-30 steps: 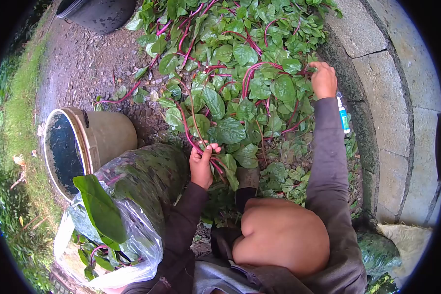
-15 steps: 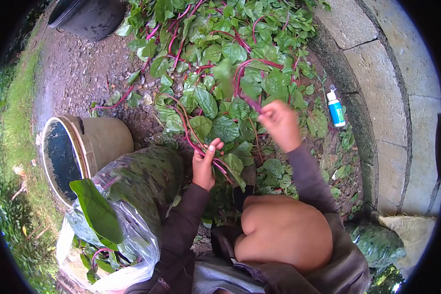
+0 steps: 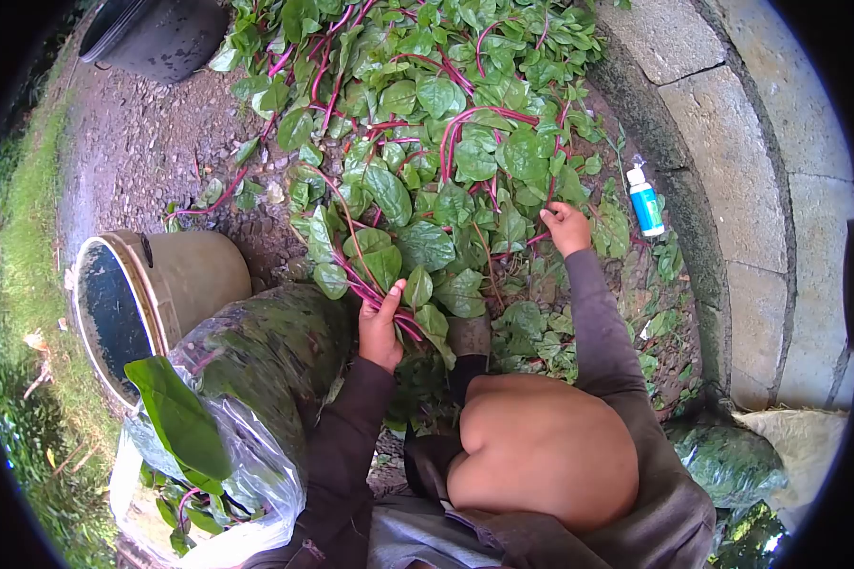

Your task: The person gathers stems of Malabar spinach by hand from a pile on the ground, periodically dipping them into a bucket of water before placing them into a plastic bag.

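My left hand (image 3: pixel 381 334) is closed around a small bunch of red-stemmed Malabar spinach (image 3: pixel 349 266), its leaves pointing up and away from me. Further right, my right hand (image 3: pixel 567 229) pinches at a thin reddish stem among the spread-out vines (image 3: pixel 474 156); the stem is partly hidden by the fingers. Those vines, with broad green leaves and pinkish-red stems, cover the ground ahead of both hands.
A pale bucket (image 3: pixel 199 280) lies on its side at left, beside a full clear plastic bag (image 3: pixel 266 446) of leaves. A dark bucket (image 3: pixel 161 43) is at top left. A white-capped blue bottle (image 3: pixel 646 209) rests near the concrete block edging (image 3: pixel 726 171).
My right hand has moved right and slightly down to the vines; the blurred sprig it held no longer shows in it. My left hand keeps its bunch, which now sits slightly lower.
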A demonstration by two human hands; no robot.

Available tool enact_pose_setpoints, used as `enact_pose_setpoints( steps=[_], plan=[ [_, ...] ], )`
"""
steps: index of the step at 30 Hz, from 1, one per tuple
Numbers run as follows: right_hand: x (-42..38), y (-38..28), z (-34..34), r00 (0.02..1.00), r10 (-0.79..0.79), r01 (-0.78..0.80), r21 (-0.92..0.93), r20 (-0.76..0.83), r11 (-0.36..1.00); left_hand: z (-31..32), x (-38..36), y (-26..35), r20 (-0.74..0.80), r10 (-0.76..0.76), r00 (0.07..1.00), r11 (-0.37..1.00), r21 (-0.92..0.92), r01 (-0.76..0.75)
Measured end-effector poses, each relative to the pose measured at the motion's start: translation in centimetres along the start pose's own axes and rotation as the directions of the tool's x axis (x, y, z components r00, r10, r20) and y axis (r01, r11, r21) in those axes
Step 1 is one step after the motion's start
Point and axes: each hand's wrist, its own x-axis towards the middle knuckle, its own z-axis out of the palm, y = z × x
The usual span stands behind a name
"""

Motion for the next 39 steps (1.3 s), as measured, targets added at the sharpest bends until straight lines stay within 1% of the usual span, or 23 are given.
enact_pose_setpoints(
  steps=[1, 2, 5, 6, 9, 10, 11, 13, 16, 19, 20, 23, 25, 26, 27, 29, 33, 34, 35, 36, 37, 38, 39],
  plan=[
    [0.2, -0.2, 0.0, 0.998, -0.005, 0.005, -0.004, 0.066, 1.0, -0.2, 0.0, 0.0, 0.004, 0.0, 1.0, 1.0, 0.009, 0.0],
    [0.4, -0.4, 0.0, 0.997, 0.0, -0.003, 0.045, 0.077, 0.999, -0.3, 0.0, 0.1, 0.009, 0.002, 1.0, 1.0, 0.018, -0.002],
    [1.0, -2.2, -1.8, 0.999, -0.01, -0.002, 0.34, 0.035, 0.94, -0.5, 0.0, 0.5, 0.022, 0.012, 1.0, 1.0, 0.002, -0.012],
    [0.9, -3.4, -3.0, 0.999, -0.014, 0.034, 0.471, -0.045, 0.882, -0.5, 0.1, 0.6, 0.006, 0.038, 0.999, 0.999, 0.007, -0.038],
    [1.0, -6.0, -7.9, 0.986, -0.116, 0.159, 0.479, -0.119, 0.863, 0.0, 0.0, 1.1, -0.015, 0.09, 0.996, 0.996, 0.026, -0.09],
    [1.0, -7.1, -9.3, 0.979, -0.1, 0.166, 0.412, -0.177, 0.896, 0.2, 0.0, 1.3, -0.01, 0.099, 0.995, 0.995, 0.029, -0.099],
    [0.7, -8.8, -10.9, 0.958, -0.155, 0.235, 0.348, -0.242, 0.908, 0.3, -0.1, 1.3, -0.007, 0.107, 0.994, 0.994, 0.03, -0.106],
    [0.2, -11.3, -13.1, 0.904, -0.218, 0.362, 0.385, -0.369, 0.849, 0.4, -0.1, 1.1, 0.014, 0.11, 0.994, 0.993, 0.045, -0.11],
    [1.6, -12.5, -14.2, 0.929, -0.148, 0.335, 0.603, -0.339, 0.724, 0.6, -0.4, 1.1, 0.022, 0.115, 0.993, 0.992, 0.045, -0.116],
    [2.7, -13.7, -13.9, 0.933, -0.085, 0.294, 0.601, -0.351, 0.743, 0.7, -0.4, 1.2, 0.045, 0.118, 0.992, 0.991, 0.064, -0.12],
    [2.8, -14.0, -13.6, 0.941, -0.04, 0.241, 0.581, -0.336, 0.778, 0.7, -0.3, 1.3, 0.058, 0.118, 0.991, 0.99, 0.076, -0.122],
    [3.1, -15.2, -11.7, 0.93, -0.168, 0.357, 0.7, -0.326, 0.618, 0.8, 0.1, 1.4, 0.051, 0.122, 0.991, 0.987, 0.095, -0.126],
    [2.9, -16.1, -10.9, 0.946, -0.245, 0.323, 0.641, -0.211, 0.696, 1.2, 0.1, 1.5, 0.044, 0.11, 0.993, 0.991, 0.07, -0.113],
    [2.5, -16.9, -10.5, 0.935, -0.336, 0.337, 0.586, -0.115, 0.737, 1.5, 0.1, 1.6, 0.04, 0.106, 0.994, 0.992, 0.058, -0.109],
    [1.9, -17.9, -9.8, 0.91, -0.414, 0.357, 0.53, -0.011, 0.77, 1.8, 0.1, 1.7, 0.048, 0.107, 0.993, 0.992, 0.059, -0.109],
    [0.0, -19.8, -6.9, 0.827, -0.507, 0.304, 0.566, 0.243, 0.766, 2.3, 0.0, 1.8, 0.062, 0.108, 0.992, 0.992, 0.059, -0.112],
    [-5.9, -22.5, 1.8, 0.754, -0.516, 0.191, 0.615, 0.406, 0.765, 3.5, 0.0, 2.1, 0.098, 0.121, 0.988, 0.992, 0.02, -0.124],
    [-7.7, -22.9, 3.5, 0.735, -0.514, 0.154, 0.629, 0.442, 0.762, 2.4, 0.5, 1.4, 0.103, 0.088, 0.991, 0.996, 0.018, -0.09],
    [-9.1, -23.0, 4.5, 0.714, -0.513, 0.115, 0.642, 0.477, 0.758, 3.0, 0.4, 1.8, 0.101, 0.087, 0.991, 0.995, -0.06, -0.081],
    [-9.7, -22.8, 4.9, 0.664, -0.635, 0.364, 0.571, 0.394, 0.736, 3.0, 0.7, 1.8, 0.097, 0.068, 0.993, 0.995, -0.081, -0.06],
    [-10.2, -22.7, 5.2, 0.579, -0.746, 0.588, 0.466, 0.329, 0.662, 2.8, 0.9, 1.9, 0.091, 0.049, 0.995, 0.994, -0.1, -0.04],
    [-10.1, -22.3, 4.9, 0.613, -0.722, 0.501, 0.549, 0.321, 0.669, 2.4, 0.9, 1.9, 0.085, 0.022, 0.996, 0.998, -0.061, -0.017],
    [-9.3, -21.6, 4.1, 0.622, -0.738, 0.539, 0.54, 0.262, 0.646, 2.1, 1.0, 2.0, 0.079, -0.003, 0.997, 1.0, -0.026, 0.005]
  ],
)
